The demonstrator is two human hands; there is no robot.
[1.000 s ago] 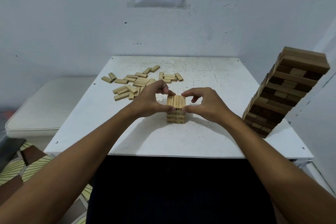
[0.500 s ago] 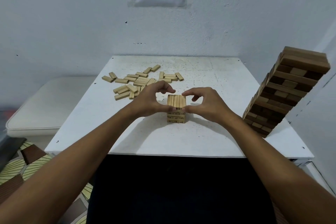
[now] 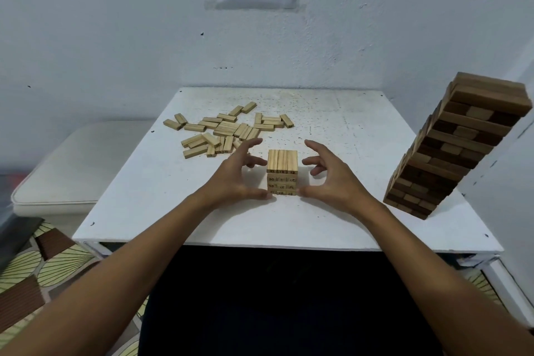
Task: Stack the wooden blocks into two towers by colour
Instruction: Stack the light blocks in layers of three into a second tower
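A short light-wood tower (image 3: 282,172), a few layers high with numbers printed on the block ends, stands in the middle of the white table (image 3: 346,130). My left hand (image 3: 235,178) is spread just left of it, thumb near its base, fingers relaxed and holding nothing. My right hand (image 3: 328,176) mirrors it on the right, a small gap from the blocks, also holding nothing. Several loose light blocks (image 3: 228,131) lie scattered at the back left. A tall dark-brown tower (image 3: 453,147) stands at the table's right edge.
A grey-white wall rises directly behind the table. Left of the table stands a low white cushioned seat (image 3: 66,165). Patterned flooring (image 3: 34,274) shows at the lower left. The dark tower stands close to the right wall.
Both hands were pinching the top layer of the light tower; now they have let go and drawn apart to either side. The tower stays in place.
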